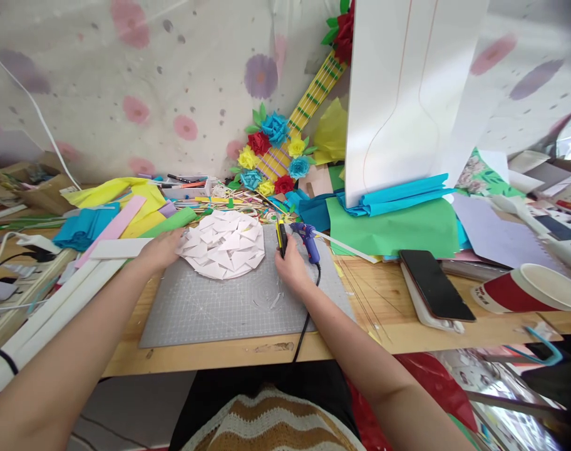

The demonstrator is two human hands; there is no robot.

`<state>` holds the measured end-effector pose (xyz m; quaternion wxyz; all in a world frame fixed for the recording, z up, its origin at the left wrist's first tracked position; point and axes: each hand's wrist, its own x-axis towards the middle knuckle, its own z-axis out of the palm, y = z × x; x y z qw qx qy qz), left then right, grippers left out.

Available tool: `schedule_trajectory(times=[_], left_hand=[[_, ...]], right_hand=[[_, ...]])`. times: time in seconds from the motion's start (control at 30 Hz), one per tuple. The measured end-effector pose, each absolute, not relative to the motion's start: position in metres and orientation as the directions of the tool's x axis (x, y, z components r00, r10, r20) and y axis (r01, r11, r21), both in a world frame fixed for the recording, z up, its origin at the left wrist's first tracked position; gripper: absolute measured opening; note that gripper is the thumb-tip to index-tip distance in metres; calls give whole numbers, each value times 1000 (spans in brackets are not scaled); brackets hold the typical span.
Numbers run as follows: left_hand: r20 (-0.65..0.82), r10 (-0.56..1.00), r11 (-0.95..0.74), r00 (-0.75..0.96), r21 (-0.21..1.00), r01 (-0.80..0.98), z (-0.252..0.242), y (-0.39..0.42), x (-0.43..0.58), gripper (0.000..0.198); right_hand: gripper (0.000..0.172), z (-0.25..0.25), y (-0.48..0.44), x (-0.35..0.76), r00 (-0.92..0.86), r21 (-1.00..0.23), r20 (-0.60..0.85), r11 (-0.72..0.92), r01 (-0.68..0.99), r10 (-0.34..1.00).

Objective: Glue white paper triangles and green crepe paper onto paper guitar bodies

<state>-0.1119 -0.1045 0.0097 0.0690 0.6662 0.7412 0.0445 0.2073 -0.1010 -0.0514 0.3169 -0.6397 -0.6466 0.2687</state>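
A round white piece made of several folded paper triangles (224, 245) lies at the far end of a grey cutting mat (229, 307). My left hand (162, 249) rests on its left edge, fingers touching the paper. My right hand (291, 266) is on the mat to its right, holding a yellow and black utility knife (281, 235) upright. A purple glue gun (308, 239) lies just right of that hand, its black cord running toward me over the table edge.
Coloured paper sheets (398, 222) and a paper guitar with flowers (285, 150) crowd the back. A tall white board (402, 94) stands at the right. A black phone (434, 285) and a red paper cup (524, 289) lie at right. White strips (55, 300) lie left.
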Motion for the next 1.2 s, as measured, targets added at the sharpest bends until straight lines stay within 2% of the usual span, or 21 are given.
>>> schedule_trajectory(times=[0.07, 0.13, 0.27, 0.33, 0.43, 0.57, 0.7, 0.8, 0.87, 0.93, 1.07, 1.2], left_hand=[[-98, 994, 65, -56, 86, 994, 18, -103, -111, 52], [-90, 995, 35, -31, 37, 999, 31, -103, -112, 61], [78, 996, 52, -51, -4, 999, 70, -104, -113, 63], [196, 978, 78, -77, 4, 997, 91, -104, -111, 63], [321, 927, 171, -192, 92, 981, 113, -103, -106, 77], [360, 855, 262, -373, 321, 910, 115, -103, -98, 87], [282, 785, 319, -552, 580, 750, 92, -104, -94, 84], [156, 784, 322, -601, 725, 609, 75, -107, -90, 80], [93, 803, 324, -589, 762, 561, 67, -111, -86, 78], [48, 817, 338, -575, 767, 545, 62, -116, -82, 77], [-48, 802, 407, -596, 774, 485, 46, -127, -82, 79], [-123, 839, 407, -531, 789, 460, 28, -132, -98, 84]], right_hand=[[60, -49, -100, 204, -24, -707, 91, 82, 702, 996], [60, -50, -97, 204, -39, -691, 108, 103, 716, 993], [60, -55, -93, 207, -19, -687, 171, 134, 715, 985], [60, -53, -95, 207, -21, -641, 180, 133, 756, 984], [58, -47, -101, 204, -83, -479, 126, 134, 868, 989], [55, -41, -108, 200, -190, -265, 28, 191, 945, 981], [53, -38, -109, 199, -227, -197, 6, 223, 955, 974], [49, -25, -97, 189, -282, -213, 89, 295, 931, 955], [45, -13, -80, 176, -355, -241, 179, 391, 888, 917], [40, -5, -55, 159, -429, -257, 208, 472, 843, 879], [37, -3, -4, 131, -548, -259, 91, 551, 793, 832], [40, -12, 21, 118, -523, -223, -27, 505, 834, 852]])
